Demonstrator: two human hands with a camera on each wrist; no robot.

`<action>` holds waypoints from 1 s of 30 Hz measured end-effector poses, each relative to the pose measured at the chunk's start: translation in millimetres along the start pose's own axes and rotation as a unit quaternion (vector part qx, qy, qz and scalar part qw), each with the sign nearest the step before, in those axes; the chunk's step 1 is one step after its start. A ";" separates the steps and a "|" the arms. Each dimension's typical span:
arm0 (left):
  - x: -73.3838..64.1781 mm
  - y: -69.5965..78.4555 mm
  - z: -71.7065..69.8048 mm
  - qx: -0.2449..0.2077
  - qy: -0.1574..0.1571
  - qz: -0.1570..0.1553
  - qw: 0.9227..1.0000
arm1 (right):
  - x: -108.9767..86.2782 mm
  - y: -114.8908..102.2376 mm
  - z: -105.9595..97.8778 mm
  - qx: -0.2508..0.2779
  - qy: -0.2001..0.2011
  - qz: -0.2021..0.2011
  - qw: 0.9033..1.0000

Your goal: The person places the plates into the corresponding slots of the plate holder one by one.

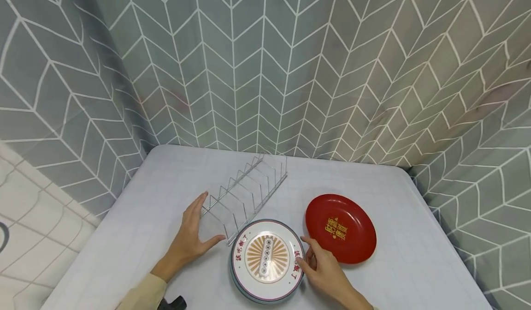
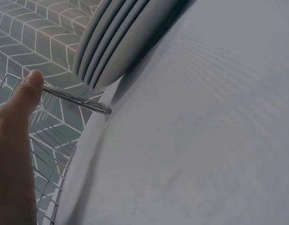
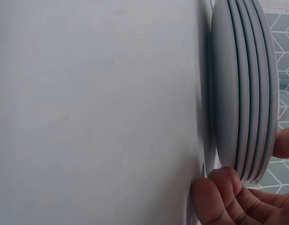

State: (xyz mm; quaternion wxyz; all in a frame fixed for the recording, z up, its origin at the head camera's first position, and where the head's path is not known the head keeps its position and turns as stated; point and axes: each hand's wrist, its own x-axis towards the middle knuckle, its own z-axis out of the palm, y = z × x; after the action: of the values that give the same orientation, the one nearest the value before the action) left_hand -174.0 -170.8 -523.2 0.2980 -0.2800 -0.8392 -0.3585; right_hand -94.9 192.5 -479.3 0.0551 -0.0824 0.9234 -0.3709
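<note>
A stack of several round plates (image 1: pixel 249 282) stands near the front of the table, the top one white with a sunburst print and red characters. At its right rim is my right hand (image 1: pixel 327 271). The thumb lies over the top plate, and in the right wrist view bent fingers (image 3: pixel 224 187) touch the stack's edge low down. A wire dish rack (image 1: pixel 244 192) lies slanted behind the stack. My left hand (image 1: pixel 191 238) spans the rack's near end with extended fingers and thumb. In the left wrist view the thumb (image 2: pixel 29 91) touches the metal rail.
A red oval plate (image 1: pixel 356 227) with yellow characters lies right of the stack. White cloth (image 1: pixel 199 162) covers the table, and a grey patterned curtain (image 1: pixel 249 70) hangs behind it. White tiles (image 1: pixel 33 236) show at the left.
</note>
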 end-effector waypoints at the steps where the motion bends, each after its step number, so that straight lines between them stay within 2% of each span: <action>1: -1.3 -1.5 0.7 0.000 -0.007 -0.011 1.000 | 1.4 -0.1 0.6 0.002 -0.002 0.002 1.000; 5: -2.9 -5.0 4.1 -0.002 -0.027 -0.029 0.999 | 5.0 1.0 1.4 0.007 -0.002 0.004 1.000; 9: -3.1 -3.6 5.0 0.001 -0.029 -0.037 0.999 | 7.2 3.2 2.2 0.010 0.008 0.000 1.000; 14: -4.5 -3.0 5.2 0.007 -0.032 -0.052 0.998 | 7.5 3.4 2.4 0.054 0.012 0.011 0.998; 19: -4.8 -5.3 8.9 0.006 -0.017 -0.044 0.999 | 6.3 2.6 0.1 0.133 0.023 0.039 0.990; 23: -3.2 -4.0 9.2 0.008 -0.015 -0.051 0.999 | 6.9 1.1 -5.5 0.180 0.033 0.067 0.981; 30: -1.7 -1.3 9.2 0.021 -0.018 -0.057 0.998 | 6.0 -5.4 -20.5 0.225 0.057 0.099 0.968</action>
State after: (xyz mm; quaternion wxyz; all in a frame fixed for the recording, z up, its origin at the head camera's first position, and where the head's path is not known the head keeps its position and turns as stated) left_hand -176.5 -164.9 -530.2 0.2674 -0.2316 -0.8667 -0.3517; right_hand -103.5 201.3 -461.0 0.0561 0.0448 0.8211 -0.5662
